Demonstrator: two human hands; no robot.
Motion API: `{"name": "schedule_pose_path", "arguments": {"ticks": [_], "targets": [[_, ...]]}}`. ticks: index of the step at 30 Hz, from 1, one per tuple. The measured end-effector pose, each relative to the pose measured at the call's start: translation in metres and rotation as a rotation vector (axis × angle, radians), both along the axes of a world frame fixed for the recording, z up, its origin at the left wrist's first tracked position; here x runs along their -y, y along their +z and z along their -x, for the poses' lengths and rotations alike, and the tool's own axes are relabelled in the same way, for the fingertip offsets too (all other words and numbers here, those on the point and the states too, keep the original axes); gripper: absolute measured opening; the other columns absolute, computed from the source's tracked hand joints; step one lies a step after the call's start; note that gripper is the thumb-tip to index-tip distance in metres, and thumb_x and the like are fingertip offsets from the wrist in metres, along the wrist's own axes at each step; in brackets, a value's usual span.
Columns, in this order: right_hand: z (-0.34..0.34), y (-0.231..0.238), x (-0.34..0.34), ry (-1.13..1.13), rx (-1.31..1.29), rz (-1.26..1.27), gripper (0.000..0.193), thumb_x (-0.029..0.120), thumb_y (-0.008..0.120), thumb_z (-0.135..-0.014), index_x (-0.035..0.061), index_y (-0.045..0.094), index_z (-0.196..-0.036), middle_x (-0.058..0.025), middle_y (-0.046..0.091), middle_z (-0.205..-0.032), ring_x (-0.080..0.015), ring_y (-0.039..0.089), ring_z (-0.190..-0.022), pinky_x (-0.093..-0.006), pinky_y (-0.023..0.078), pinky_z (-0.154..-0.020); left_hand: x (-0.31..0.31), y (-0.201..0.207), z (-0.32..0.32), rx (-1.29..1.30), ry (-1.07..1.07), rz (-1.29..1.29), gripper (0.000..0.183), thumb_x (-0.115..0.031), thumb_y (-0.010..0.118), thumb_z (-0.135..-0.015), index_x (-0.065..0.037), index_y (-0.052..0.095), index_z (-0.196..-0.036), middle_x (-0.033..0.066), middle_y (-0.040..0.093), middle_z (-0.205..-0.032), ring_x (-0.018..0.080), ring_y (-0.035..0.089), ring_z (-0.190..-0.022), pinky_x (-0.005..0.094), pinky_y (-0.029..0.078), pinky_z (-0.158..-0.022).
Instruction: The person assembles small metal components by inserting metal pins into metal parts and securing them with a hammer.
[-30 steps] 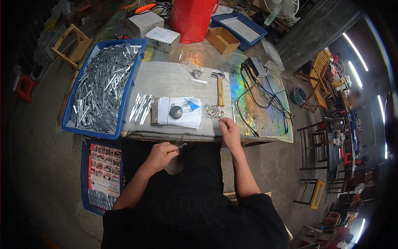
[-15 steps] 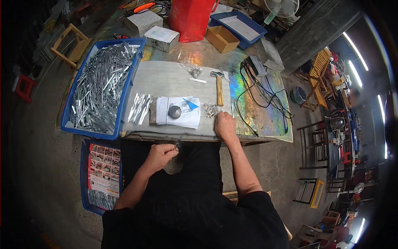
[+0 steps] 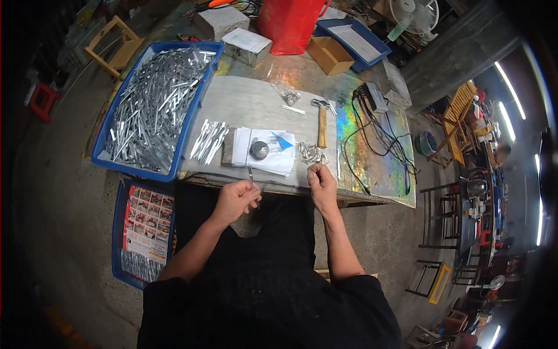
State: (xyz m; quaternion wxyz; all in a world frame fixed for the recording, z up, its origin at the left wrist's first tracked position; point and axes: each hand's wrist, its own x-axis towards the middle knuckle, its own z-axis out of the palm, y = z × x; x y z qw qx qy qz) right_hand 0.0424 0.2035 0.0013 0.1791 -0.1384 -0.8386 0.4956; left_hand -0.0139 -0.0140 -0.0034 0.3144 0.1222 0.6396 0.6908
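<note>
My left hand [image 3: 237, 201] is closed on a thin metal strip [image 3: 250, 173], which sticks up from its fingers by the table's front edge. My right hand [image 3: 322, 181] is pinched at the near side of a heap of small shiny metal pieces [image 3: 313, 152]; whatever its fingertips hold is too small to make out. Between the hands, a round dark metal piece [image 3: 258, 150] and a blue triangular scrap [image 3: 282, 141] lie on a stack of white paper [image 3: 279, 164], beside a grey block [image 3: 228, 150]. Flat silver strips [image 3: 210, 142] lie left of the block.
A wooden-handled hammer [image 3: 322, 128] lies beyond the right hand, with a clear bag of small parts [image 3: 287, 93] to its left. Black cables [image 3: 378, 136] spread at the right. A blue tray [image 3: 100, 142] heaped with metal strips stands left; another blue tray [image 3: 118, 232] sits below it.
My left hand has risen toward the table edge, its strip now pointing up. My right hand has drawn its fingers back from the heap into a pinch. The whole view has shifted slightly.
</note>
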Motion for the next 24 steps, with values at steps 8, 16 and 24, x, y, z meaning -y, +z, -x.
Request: {"name": "schedule_pose_path", "arguments": {"ticks": [8,16,24], "targets": [[-0.012,0.008,0.062,0.270,0.049,0.353,0.010,0.008,0.048,-0.082,-0.0001,0.049,-0.089,0.0036,0.046,-0.073,-0.0031,0.039,-0.063,-0.0167,0.034,-0.057,-0.005,0.001,0.001,0.244,0.110,-0.282,0.009,-0.010,0.051,-0.081,-0.002,0.050,-0.084,0.0073,0.057,-0.075,0.0097,0.055,-0.056,0.0158,0.043,-0.044],[-0.015,0.008,0.081,0.337,0.031,0.572,0.016,0.004,0.047,-0.081,0.0010,0.045,-0.096,0.0008,0.048,-0.078,-0.0046,0.043,-0.067,-0.0177,0.037,-0.059,0.002,-0.003,0.002,0.350,0.173,-0.465,0.013,-0.015,0.049,-0.082,-0.003,0.049,-0.085,0.0088,0.057,-0.077,0.0129,0.057,-0.060,0.0180,0.045,-0.047],[-0.015,0.007,0.085,0.369,0.040,0.651,0.013,0.003,0.047,-0.081,0.0023,0.043,-0.094,0.0013,0.045,-0.076,-0.0047,0.042,-0.066,-0.0174,0.036,-0.058,0.003,-0.003,0.000,0.360,0.193,-0.492,0.013,-0.015,0.049,-0.082,-0.002,0.048,-0.085,0.0087,0.056,-0.078,0.0127,0.057,-0.060,0.0181,0.045,-0.048]]}}
